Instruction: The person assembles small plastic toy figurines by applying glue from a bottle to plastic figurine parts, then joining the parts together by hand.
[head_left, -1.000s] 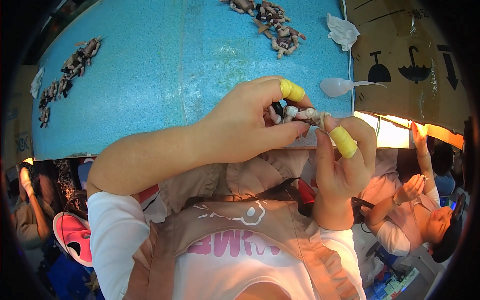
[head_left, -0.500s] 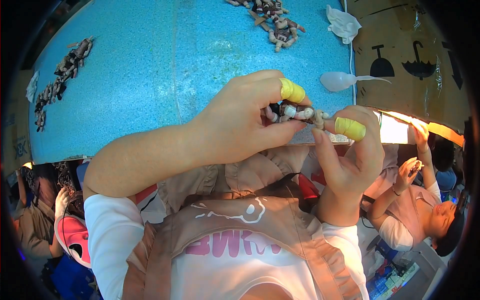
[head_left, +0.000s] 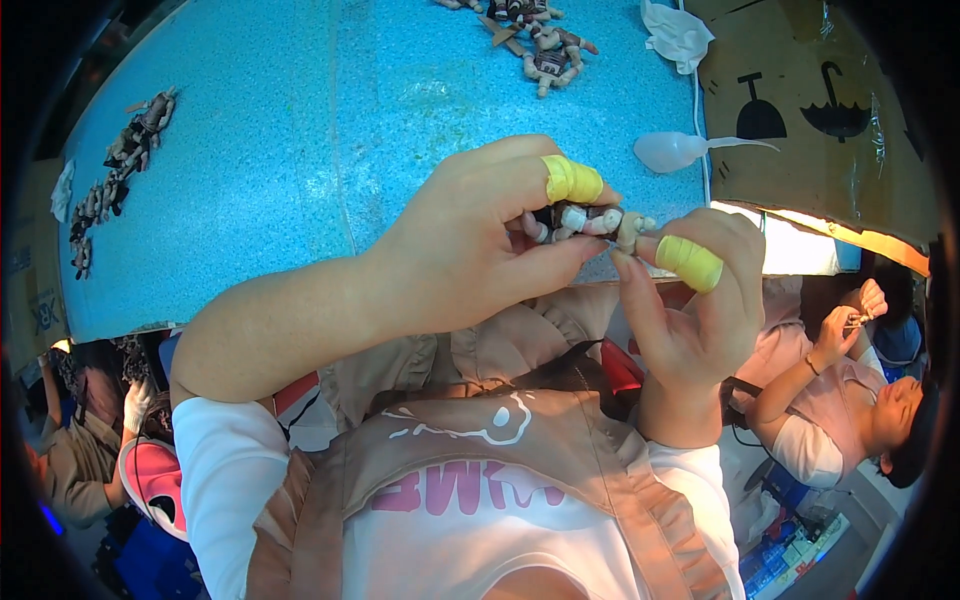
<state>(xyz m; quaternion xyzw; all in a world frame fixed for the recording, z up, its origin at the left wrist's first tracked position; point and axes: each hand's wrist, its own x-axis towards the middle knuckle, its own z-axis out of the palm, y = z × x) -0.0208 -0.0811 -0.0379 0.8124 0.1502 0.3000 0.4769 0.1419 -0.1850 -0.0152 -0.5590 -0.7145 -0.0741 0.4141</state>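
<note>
Over the front edge of the blue table I hold a small jointed toy figure (head_left: 597,222), beige with dark brown and white parts. My left hand (head_left: 500,215) is closed round its body, thumb below and forefinger above. At its right end my right hand (head_left: 700,285) pinches a beige part between thumb and forefinger; fingertips hide some of that part. Yellow tape wraps a forefinger on each hand. Beyond my right hand, a translucent squeeze bottle (head_left: 668,152) with a thin spout lies on the table.
Similar figures (head_left: 552,62) lie at the far middle, and a row of figures (head_left: 125,150) runs along the left. A crumpled white tissue (head_left: 676,35) sits by a cardboard box (head_left: 800,110) at the right. A co-worker (head_left: 840,390) handles a small item at the right; another person is at the left.
My hands stay on the figure, with the right fingers shifted slightly at its end. The whole view has moved a little. The co-worker's hands at the right have come closer together.
</note>
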